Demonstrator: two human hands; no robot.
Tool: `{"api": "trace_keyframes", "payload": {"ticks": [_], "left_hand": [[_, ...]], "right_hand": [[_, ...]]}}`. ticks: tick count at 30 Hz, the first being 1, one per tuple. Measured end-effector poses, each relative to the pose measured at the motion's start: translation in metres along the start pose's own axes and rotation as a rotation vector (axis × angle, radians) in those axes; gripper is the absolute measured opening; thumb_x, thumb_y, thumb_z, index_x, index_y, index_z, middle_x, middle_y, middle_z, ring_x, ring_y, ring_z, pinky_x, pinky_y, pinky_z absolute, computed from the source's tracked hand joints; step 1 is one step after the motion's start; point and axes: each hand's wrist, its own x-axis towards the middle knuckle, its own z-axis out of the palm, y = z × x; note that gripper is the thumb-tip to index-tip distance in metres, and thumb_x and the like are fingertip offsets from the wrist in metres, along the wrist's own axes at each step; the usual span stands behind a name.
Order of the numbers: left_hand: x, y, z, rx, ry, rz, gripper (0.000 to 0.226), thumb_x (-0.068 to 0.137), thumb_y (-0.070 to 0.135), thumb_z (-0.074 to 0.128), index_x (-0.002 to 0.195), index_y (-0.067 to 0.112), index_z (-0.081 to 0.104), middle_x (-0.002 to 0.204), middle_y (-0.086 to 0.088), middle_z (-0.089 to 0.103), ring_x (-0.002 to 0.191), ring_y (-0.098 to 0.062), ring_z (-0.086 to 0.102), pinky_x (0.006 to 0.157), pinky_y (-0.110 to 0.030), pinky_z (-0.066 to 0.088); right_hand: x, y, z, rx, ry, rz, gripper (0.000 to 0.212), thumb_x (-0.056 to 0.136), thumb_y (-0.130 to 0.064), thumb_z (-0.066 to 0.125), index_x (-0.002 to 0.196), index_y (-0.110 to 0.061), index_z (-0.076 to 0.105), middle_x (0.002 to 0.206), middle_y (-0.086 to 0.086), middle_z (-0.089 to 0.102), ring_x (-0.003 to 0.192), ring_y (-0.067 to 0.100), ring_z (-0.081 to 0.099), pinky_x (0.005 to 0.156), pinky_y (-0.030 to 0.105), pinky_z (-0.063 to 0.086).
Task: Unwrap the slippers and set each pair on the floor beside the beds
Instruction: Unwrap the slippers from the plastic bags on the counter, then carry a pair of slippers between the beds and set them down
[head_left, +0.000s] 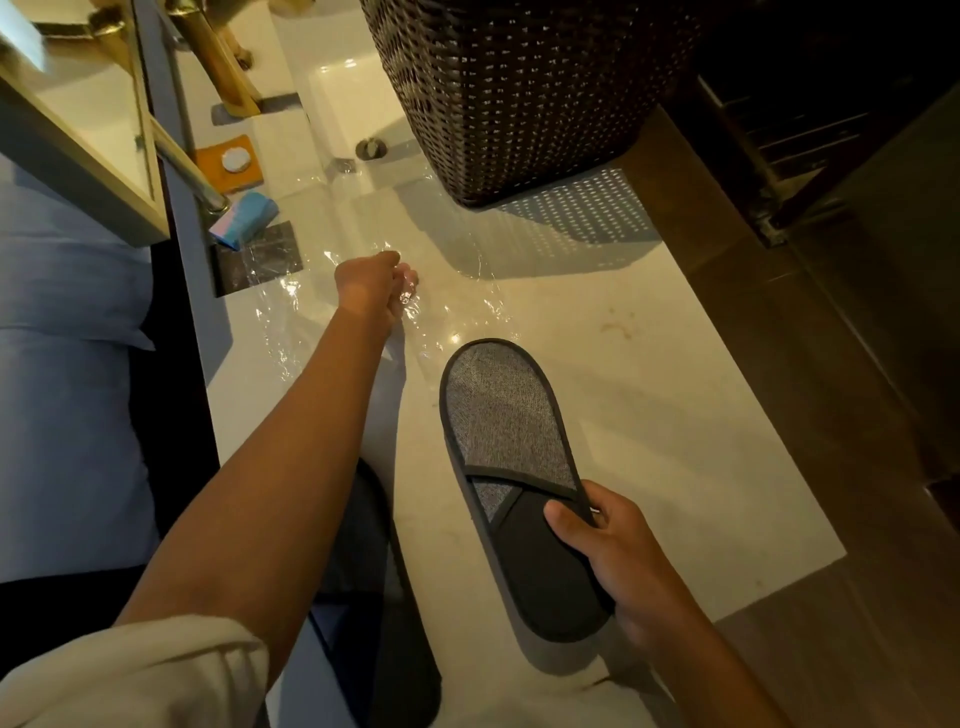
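A grey slipper with black trim and a black toe band (506, 447) hangs above the pale floor, heel end pointing away from me. My right hand (613, 551) grips it at the toe band, thumb on top. My left hand (371, 283) reaches forward and pinches a clear plastic wrapper (457, 312) that spreads crumpled over the floor. A second dark slipper (384, 597) lies on the floor under my left forearm, partly hidden by it.
A dark woven basket (524, 93) stands just beyond the wrapper. The blue bed edge (67, 374) runs along the left. A small blue packet (249, 218) and a dark tile (260, 257) lie by gold furniture legs (218, 57). Dark wood flooring (831, 415) borders the right.
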Motion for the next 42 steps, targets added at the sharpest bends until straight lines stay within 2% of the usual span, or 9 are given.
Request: {"api": "trace_keyframes", "payload": {"ticks": [3, 6, 8, 14, 17, 24, 31, 37, 42], "left_hand": [[0.001, 0.0, -0.009, 0.166, 0.017, 0.085, 0.009, 0.077, 0.004, 0.064, 0.073, 0.004, 0.055, 0.07, -0.009, 0.045, 0.059, -0.023, 0.043, 0.059, -0.034, 0.037], [-0.015, -0.009, -0.023, 0.19, 0.079, 0.134, 0.037, 0.071, 0.017, 0.067, 0.105, 0.008, 0.059, 0.094, -0.013, 0.059, 0.077, -0.027, 0.053, 0.072, -0.042, 0.049], [-0.047, -0.02, -0.033, 0.167, 0.094, 0.192, 0.035, 0.077, 0.015, 0.066, 0.111, 0.016, 0.057, 0.11, -0.017, 0.064, 0.085, -0.026, 0.06, 0.078, -0.041, 0.053], [-0.143, -0.098, -0.075, 0.215, 0.036, -0.016, 0.038, 0.086, 0.014, 0.063, 0.122, 0.024, 0.057, 0.107, -0.007, 0.065, 0.101, -0.024, 0.065, 0.092, -0.044, 0.055], [-0.191, -0.127, -0.082, 0.185, -0.03, -0.115, 0.036, 0.092, 0.016, 0.061, 0.127, 0.021, 0.053, 0.106, -0.01, 0.064, 0.099, -0.025, 0.065, 0.082, -0.034, 0.055], [-0.223, -0.15, -0.071, 0.053, -0.152, -0.219, 0.041, 0.091, 0.022, 0.066, 0.128, 0.012, 0.052, 0.115, -0.012, 0.065, 0.101, -0.025, 0.069, 0.088, -0.043, 0.059], [-0.24, -0.157, -0.082, 0.025, -0.189, -0.15, 0.033, 0.092, 0.012, 0.064, 0.123, 0.01, 0.054, 0.113, -0.011, 0.068, 0.097, -0.023, 0.07, 0.072, -0.033, 0.062], [-0.261, -0.163, -0.104, -0.003, -0.242, -0.112, 0.036, 0.09, 0.015, 0.067, 0.124, 0.014, 0.055, 0.115, -0.012, 0.069, 0.102, -0.027, 0.071, 0.084, -0.044, 0.061], [-0.279, -0.169, -0.126, -0.002, -0.262, -0.044, 0.035, 0.089, 0.016, 0.069, 0.122, 0.016, 0.056, 0.113, -0.01, 0.072, 0.099, -0.022, 0.073, 0.085, -0.044, 0.06]], "right_hand": [[0.001, 0.004, -0.003, -0.002, 0.007, -0.001, 0.02, 0.088, -0.027, 0.069, 0.106, -0.017, 0.071, 0.096, 0.008, 0.078, 0.091, 0.026, 0.075, 0.081, 0.046, 0.061], [0.001, 0.009, -0.004, -0.02, 0.018, 0.004, 0.021, 0.088, -0.029, 0.069, 0.106, -0.018, 0.07, 0.097, 0.007, 0.077, 0.091, 0.025, 0.074, 0.082, 0.047, 0.061], [0.002, 0.011, -0.006, -0.032, 0.017, 0.008, 0.022, 0.088, -0.03, 0.068, 0.107, -0.018, 0.069, 0.099, 0.007, 0.077, 0.093, 0.025, 0.074, 0.083, 0.047, 0.061], [0.002, 0.023, -0.009, -0.007, -0.004, 0.023, 0.024, 0.09, -0.023, 0.067, 0.111, -0.012, 0.069, 0.102, 0.01, 0.077, 0.093, 0.025, 0.074, 0.081, 0.042, 0.062], [-0.002, 0.029, -0.009, 0.011, -0.028, 0.024, 0.021, 0.09, -0.024, 0.067, 0.107, -0.013, 0.069, 0.097, 0.008, 0.078, 0.087, 0.021, 0.076, 0.071, 0.034, 0.061], [-0.012, 0.047, -0.004, -0.015, -0.022, 0.006, 0.025, 0.089, -0.026, 0.067, 0.112, -0.016, 0.067, 0.101, 0.007, 0.078, 0.091, 0.023, 0.075, 0.082, 0.043, 0.061], [-0.033, 0.057, 0.002, -0.06, -0.015, -0.007, 0.028, 0.089, -0.028, 0.068, 0.113, -0.015, 0.066, 0.101, 0.009, 0.077, 0.092, 0.026, 0.074, 0.087, 0.05, 0.059], [-0.046, 0.046, 0.015, -0.066, -0.017, -0.103, 0.025, 0.09, -0.033, 0.066, 0.111, -0.019, 0.064, 0.1, 0.007, 0.074, 0.084, 0.02, 0.076, 0.066, 0.031, 0.062], [-0.055, 0.042, 0.028, -0.142, 0.005, -0.179, 0.023, 0.089, -0.03, 0.069, 0.109, -0.019, 0.066, 0.102, 0.008, 0.075, 0.089, 0.024, 0.075, 0.079, 0.046, 0.063]]}}
